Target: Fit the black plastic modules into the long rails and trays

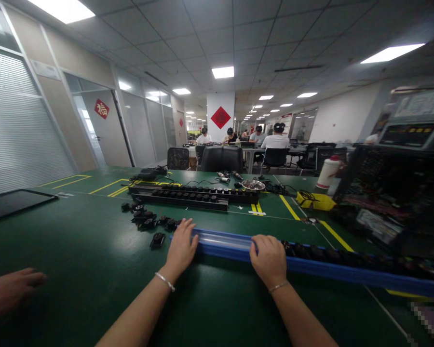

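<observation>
A long blue channel-shaped tray (224, 246) lies across the table in front of me. Its right stretch holds a row of small black parts (321, 253); its left stretch shows a bare, shiny inside. My left hand (182, 246) is at the tray's left end, fingers stretched out and thumb apart, touching it. With fingers curled over the near wall, my right hand (270, 258) grips the tray just left of the black parts. Beside my left hand are a single black part (157, 240) and a loose pile of similar parts (144, 219).
Two black trays (181, 202) with rows of parts stand farther back on the green table (94, 255). Another person's blurred hand (14, 291) reaches in from the left. Around lie a metal bowl (253, 185), a yellow box (316, 200), a white bottle (328, 172) and dark equipment (386, 193).
</observation>
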`<act>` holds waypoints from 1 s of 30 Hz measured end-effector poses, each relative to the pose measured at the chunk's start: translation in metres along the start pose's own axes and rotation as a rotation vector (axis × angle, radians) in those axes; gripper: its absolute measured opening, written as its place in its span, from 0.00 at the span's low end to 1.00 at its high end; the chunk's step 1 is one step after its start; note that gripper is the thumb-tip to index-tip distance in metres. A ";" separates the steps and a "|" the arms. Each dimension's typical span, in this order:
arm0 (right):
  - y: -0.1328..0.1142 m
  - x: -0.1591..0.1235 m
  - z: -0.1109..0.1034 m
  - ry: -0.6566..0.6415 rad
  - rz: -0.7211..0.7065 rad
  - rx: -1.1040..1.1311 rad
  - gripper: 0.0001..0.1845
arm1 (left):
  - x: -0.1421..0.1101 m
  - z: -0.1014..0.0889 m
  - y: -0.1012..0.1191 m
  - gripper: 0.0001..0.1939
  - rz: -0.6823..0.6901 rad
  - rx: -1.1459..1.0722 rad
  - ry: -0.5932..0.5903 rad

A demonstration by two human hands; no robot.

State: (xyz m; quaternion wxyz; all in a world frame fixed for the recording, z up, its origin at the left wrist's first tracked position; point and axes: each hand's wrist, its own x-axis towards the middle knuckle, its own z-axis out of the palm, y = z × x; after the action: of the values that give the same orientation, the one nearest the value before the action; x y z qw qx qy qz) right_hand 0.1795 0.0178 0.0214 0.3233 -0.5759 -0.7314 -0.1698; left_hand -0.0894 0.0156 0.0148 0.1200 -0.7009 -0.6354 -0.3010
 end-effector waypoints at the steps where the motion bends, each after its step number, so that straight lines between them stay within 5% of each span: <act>1: 0.002 0.002 -0.002 0.033 0.044 -0.050 0.12 | -0.002 0.004 0.014 0.20 0.050 -0.021 -0.042; 8: 0.024 0.007 -0.014 0.001 0.233 -0.317 0.14 | -0.009 0.023 0.067 0.23 0.073 0.032 -0.168; 30: 0.031 0.017 -0.029 -0.317 0.297 -0.346 0.14 | -0.014 0.018 0.068 0.22 0.049 0.054 -0.143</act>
State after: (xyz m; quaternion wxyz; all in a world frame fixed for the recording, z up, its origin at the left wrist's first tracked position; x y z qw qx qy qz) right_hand 0.2145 0.0204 0.0501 0.1231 -0.7428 -0.6405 -0.1508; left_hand -0.0191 0.0027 0.0070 0.1003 -0.7325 -0.6329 -0.2300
